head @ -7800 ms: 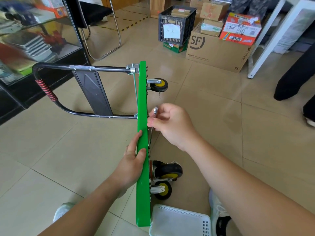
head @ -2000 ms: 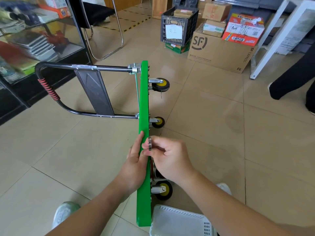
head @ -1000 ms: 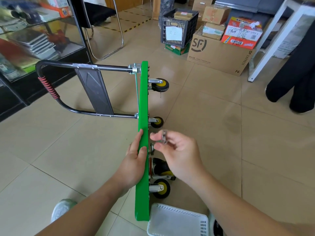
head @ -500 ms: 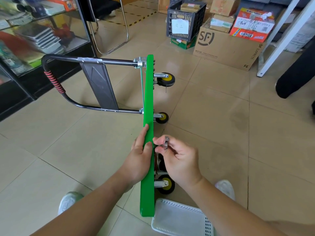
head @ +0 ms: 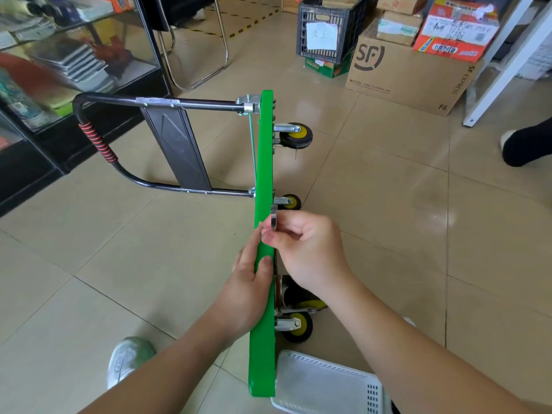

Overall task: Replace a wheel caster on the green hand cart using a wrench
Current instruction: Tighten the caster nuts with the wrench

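Cart (head: 264, 162) stands on edge, length running away, casters (head: 294, 135) rightward; left hand (head: 249, 282) grips it, right hand (head: 310, 252) pinches wrench (head: 274, 219).

The right hand (head: 310, 252) hides most of the wrench (head: 274, 218) and caster (head: 294, 294).

left hand (head: 249, 283) gripping cart (head: 264, 162), right hand (head: 303, 249) pinching metal piece (head: 274, 220)

Views: one, head-worn, wide-angle.
Facing: forward and down onto tiled floor (head: 388, 204).
Nearness: close; green cart (head: 264, 162) centre frame, edge-on, within arm's reach.
Far field: cardboard boxes (head: 403, 76), glass cabinet (head: 74, 55) along top edge.
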`<state>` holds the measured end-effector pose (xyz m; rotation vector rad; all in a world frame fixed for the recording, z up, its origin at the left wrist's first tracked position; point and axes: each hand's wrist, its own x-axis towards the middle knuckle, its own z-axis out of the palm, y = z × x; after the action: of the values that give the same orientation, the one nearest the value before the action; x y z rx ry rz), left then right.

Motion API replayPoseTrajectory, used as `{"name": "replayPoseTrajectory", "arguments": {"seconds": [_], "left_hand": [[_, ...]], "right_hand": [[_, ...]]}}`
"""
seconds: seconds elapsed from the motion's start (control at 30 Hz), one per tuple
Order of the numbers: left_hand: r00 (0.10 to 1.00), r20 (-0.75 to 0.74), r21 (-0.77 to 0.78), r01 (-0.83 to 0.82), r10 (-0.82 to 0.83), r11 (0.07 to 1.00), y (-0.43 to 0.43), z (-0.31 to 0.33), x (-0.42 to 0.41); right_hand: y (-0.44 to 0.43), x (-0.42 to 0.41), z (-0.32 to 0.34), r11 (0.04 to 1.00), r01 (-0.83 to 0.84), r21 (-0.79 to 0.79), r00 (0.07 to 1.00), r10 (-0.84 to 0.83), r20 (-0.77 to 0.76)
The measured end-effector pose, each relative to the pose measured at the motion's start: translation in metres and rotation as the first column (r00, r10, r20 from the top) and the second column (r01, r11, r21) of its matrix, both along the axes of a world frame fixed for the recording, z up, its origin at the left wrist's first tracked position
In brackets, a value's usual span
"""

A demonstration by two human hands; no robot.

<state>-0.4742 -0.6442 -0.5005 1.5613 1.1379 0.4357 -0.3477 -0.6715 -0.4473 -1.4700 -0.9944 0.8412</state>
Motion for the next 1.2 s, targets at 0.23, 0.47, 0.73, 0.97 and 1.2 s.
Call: {"name": "replayPoseTrajectory", "arguments": {"seconds": [0.23, 0.47, 0.73, 0.97, 1.2], "left_hand": [[1.000, 0.021, 0.005, 0.003, -0.003, 1.000, -0.001, 0.003, -0.001], [1.000, 0.017, 0.026, 0.006, -0.006, 1.000, 0.000, 0.001, 0.000], [1.000, 0.019, -0.011, -0.016, 0.017, 1.000, -0.001, 0.010, 0.002], [1.000, -0.010, -0.016, 0.001, -0.001, 1.000, 0.000, 0.009, 0.004], [1.000, -0.003, -0.017, 0.015, -0.015, 1.000, 0.002, 0.012, 0.003]], "right_hand": [[0.018, 0.007, 0.009, 0.995, -0.017, -0.101, 0.999, 0.012, -0.045], [0.011, 0.013, 0.013, 0.995, -0.048, -0.088, 0.998, 0.045, -0.032], [-0.018, 0.058, 0.002, 0.997, 0.074, 0.026, 0.994, -0.071, -0.083], [-0.009, 0.047, -0.032, 1.000, -0.007, -0.011, 0.992, 0.006, -0.126], [0.002, 0.042, -0.039, 0.995, -0.082, -0.060, 0.991, 0.075, -0.112]]}}
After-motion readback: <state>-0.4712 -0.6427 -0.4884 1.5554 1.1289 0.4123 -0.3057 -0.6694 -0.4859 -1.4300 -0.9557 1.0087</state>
